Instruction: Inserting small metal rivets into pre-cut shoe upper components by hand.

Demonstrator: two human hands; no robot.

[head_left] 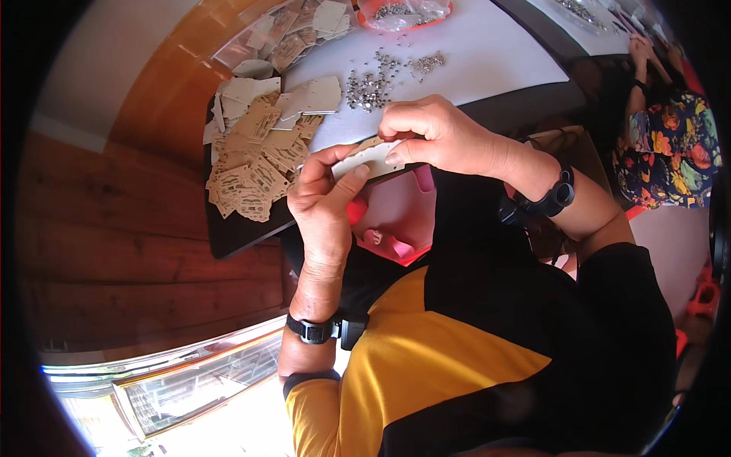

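My left hand grips a white card by its left end, thumb flat on its face and fingers behind. Small dark dots or holes show on the card, and a tan edge appears behind it. My right hand pinches the card's right end, its thumb on the face and its forefinger curled above. Whether a tiny piece sits between these fingers is hidden. Just beyond, small shiny metal pieces lie scattered on the white tabletop. Beside my left hand spreads a heap of tan printed cards.
White cards lie stacked by the heap. Behind them is a clear plastic container of cards. A red-rimmed tray holds a bag of metal pieces. A pink container sits below my hands. Another person in a floral top works at right.
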